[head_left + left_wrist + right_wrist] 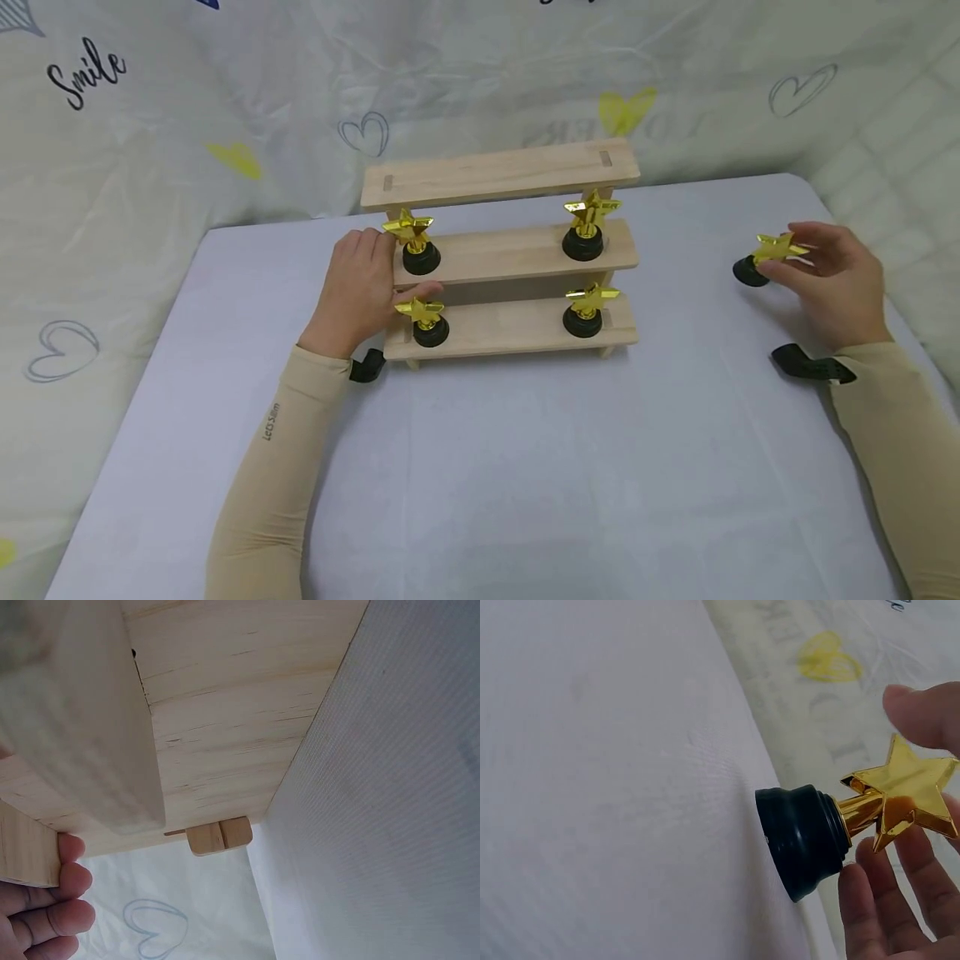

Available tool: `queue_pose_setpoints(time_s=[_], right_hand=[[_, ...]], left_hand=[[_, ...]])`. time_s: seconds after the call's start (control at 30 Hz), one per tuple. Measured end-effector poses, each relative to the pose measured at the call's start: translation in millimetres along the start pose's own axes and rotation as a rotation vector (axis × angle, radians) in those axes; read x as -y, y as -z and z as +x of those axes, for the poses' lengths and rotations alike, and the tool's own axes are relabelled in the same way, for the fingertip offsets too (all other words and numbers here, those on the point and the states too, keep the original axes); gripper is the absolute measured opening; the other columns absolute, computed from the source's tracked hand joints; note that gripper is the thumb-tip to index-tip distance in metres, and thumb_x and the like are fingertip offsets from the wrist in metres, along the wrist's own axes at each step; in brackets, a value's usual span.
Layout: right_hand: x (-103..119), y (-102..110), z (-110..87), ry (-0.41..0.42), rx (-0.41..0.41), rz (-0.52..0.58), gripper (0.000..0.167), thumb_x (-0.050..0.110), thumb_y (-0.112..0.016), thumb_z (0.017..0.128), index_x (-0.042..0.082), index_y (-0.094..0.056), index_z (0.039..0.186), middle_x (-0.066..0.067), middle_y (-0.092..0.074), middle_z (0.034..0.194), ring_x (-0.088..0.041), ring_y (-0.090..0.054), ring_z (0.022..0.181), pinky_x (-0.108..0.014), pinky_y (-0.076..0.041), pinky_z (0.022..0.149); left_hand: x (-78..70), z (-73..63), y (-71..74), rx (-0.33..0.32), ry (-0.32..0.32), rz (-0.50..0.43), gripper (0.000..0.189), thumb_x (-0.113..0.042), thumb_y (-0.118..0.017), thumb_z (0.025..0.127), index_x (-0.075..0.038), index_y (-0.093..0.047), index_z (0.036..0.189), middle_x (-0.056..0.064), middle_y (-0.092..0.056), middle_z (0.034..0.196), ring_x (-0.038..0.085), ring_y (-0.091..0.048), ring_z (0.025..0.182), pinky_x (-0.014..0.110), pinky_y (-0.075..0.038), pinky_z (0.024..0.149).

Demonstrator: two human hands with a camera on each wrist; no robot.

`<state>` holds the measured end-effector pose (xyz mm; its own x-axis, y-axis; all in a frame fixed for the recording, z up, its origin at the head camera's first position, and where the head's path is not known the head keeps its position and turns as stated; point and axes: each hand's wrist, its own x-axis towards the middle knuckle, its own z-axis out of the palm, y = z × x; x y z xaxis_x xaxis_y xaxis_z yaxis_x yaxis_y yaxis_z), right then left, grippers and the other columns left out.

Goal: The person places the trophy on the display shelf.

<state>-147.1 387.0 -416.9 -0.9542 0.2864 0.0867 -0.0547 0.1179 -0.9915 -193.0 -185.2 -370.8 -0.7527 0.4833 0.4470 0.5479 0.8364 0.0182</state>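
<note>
A three-tier wooden shelf stands on the table. My left hand grips its left end, thumb along the front; fingertips wrap a board's edge in the left wrist view. Small gold star trophies with black bases stand at both ends of the two lower tiers, including the middle tier's left trophy and right trophy. To the right, another star trophy stands upright on the table. Around its star is my right hand, fingers behind it and the thumb apart from it.
A white cloth covers the table. Behind it hangs a pale sheet with hearts and lettering. The shelf's top board holds nothing. Dark straps sit at both wrists.
</note>
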Motion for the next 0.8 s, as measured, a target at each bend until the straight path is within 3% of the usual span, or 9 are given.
queue_pose_setpoints(time_s=[0.17,0.43,0.8], right_hand=[[-3.3,1.9,0.7,-0.01,0.021,-0.14,0.056,-0.009,-0.082,0.081,0.014,-0.067,0.129,0.019,-0.071,0.11,0.005,-0.069,0.086,-0.003,-0.051,0.077],[-9.0,7.1,-0.2,-0.09,0.012,-0.368,0.047,0.01,-0.085,0.085,0.028,-0.065,0.124,0.031,-0.064,0.1,0.015,-0.064,0.084,0.001,-0.047,0.074],[-8.6,7.1,0.1,-0.106,0.051,-0.493,0.037,0.022,-0.088,0.084,0.025,-0.069,0.115,0.038,-0.062,0.093,0.02,-0.06,0.085,0.001,-0.043,0.074]], left_hand=[[0.0,-0.3,0.8,-0.016,-0.004,-0.003,0.103,-0.091,-0.028,0.086,0.005,-0.059,0.105,0.018,-0.054,0.082,0.034,-0.048,0.077,0.045,-0.042,0.078],[1.0,-0.9,-1.0,-0.034,-0.017,-0.009,0.099,-0.089,-0.037,0.087,0.006,-0.059,0.104,0.018,-0.056,0.083,0.035,-0.05,0.077,0.045,-0.042,0.077],[0.2,-0.1,1.2,-0.038,-0.028,-0.005,0.099,-0.089,-0.035,0.087,0.006,-0.058,0.102,0.019,-0.055,0.082,0.035,-0.049,0.076,0.045,-0.041,0.076]])
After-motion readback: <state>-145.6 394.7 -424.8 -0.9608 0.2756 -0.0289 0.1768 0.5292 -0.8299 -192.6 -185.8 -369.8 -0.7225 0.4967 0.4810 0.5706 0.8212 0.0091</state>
